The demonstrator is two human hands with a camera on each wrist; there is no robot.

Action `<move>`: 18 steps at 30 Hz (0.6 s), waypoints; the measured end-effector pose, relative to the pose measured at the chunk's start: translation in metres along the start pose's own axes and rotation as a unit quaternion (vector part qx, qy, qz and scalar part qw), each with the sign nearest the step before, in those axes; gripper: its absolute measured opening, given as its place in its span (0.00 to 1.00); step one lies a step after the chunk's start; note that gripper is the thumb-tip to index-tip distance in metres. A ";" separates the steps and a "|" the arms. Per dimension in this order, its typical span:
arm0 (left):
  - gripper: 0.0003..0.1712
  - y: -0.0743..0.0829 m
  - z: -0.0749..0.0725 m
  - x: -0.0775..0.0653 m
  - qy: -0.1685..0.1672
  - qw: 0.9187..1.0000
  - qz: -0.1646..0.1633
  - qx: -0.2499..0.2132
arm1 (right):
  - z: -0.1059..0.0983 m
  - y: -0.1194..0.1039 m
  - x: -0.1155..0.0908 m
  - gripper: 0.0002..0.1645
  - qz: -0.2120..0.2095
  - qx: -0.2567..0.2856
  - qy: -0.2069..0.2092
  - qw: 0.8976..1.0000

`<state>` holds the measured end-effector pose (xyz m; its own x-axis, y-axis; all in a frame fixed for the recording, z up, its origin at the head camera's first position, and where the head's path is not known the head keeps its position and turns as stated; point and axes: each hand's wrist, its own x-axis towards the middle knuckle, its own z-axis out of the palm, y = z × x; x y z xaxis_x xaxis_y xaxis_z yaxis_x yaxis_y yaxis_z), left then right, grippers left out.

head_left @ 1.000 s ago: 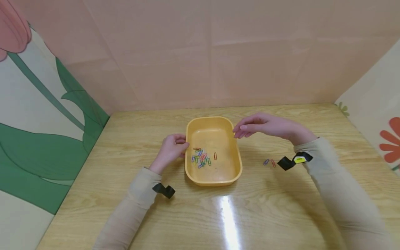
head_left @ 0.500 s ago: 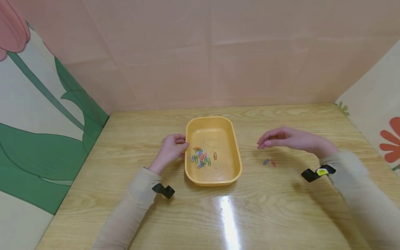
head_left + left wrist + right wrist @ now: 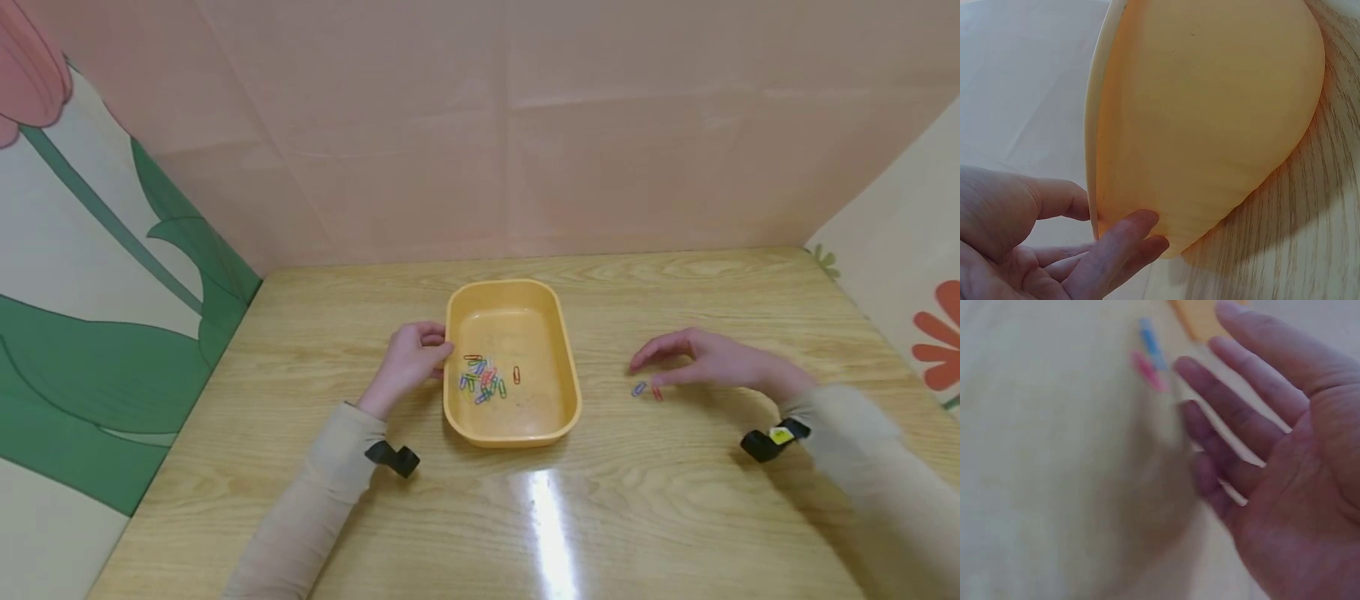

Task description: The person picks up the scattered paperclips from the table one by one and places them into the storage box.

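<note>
A yellow plastic tray (image 3: 540,408) sits on the wooden table, with several coloured paper clips (image 3: 483,379) lying in it, mostly bunched at its left side. My left hand (image 3: 408,362) grips the tray's left edge; in the left wrist view the thumb is at the rim and the fingers (image 3: 1116,247) lie against the outer wall. To the right of the tray, a blue paper clip (image 3: 638,389) and a red paper clip (image 3: 657,393) lie side by side. My right hand (image 3: 705,358) hovers low beside them, fingers spread and holding nothing, thumb tip overlapping the red clip's top end.
The wooden table (image 3: 360,517) carries a bright light streak in front of the tray. Behind it rises a pink wall (image 3: 510,150), with flower-patterned panels to the left and right. Black straps (image 3: 776,440) sit on both wrists.
My right hand has moved from the tray's right rim to the right and down toward the two loose paper clips, its thumb and fingers parting. The left hand and tray stay put.
</note>
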<state>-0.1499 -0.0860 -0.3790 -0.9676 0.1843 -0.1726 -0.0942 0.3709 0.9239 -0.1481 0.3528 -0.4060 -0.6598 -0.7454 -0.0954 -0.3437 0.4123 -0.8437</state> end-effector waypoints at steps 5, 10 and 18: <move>0.19 0.000 0.000 0.000 0.003 1.000 0.005 -0.004 | 0.017 0.009 0.001 0.19 0.005 -0.035 0.037 0.999; 0.19 0.001 0.000 -0.002 0.003 1.000 0.004 -0.001 | 0.029 0.013 0.002 0.17 -0.011 -0.061 0.078 0.995; 0.19 0.000 0.001 -0.001 -0.004 1.000 0.009 0.001 | 0.039 0.013 0.003 0.17 -0.064 -0.132 0.112 0.983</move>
<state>-0.1486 -0.0859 -0.3794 -0.9672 0.1978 -0.1591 -0.0769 0.3686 0.9264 -0.1287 0.3352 -0.4380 -0.7207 -0.6777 0.1459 -0.5751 0.4670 -0.6717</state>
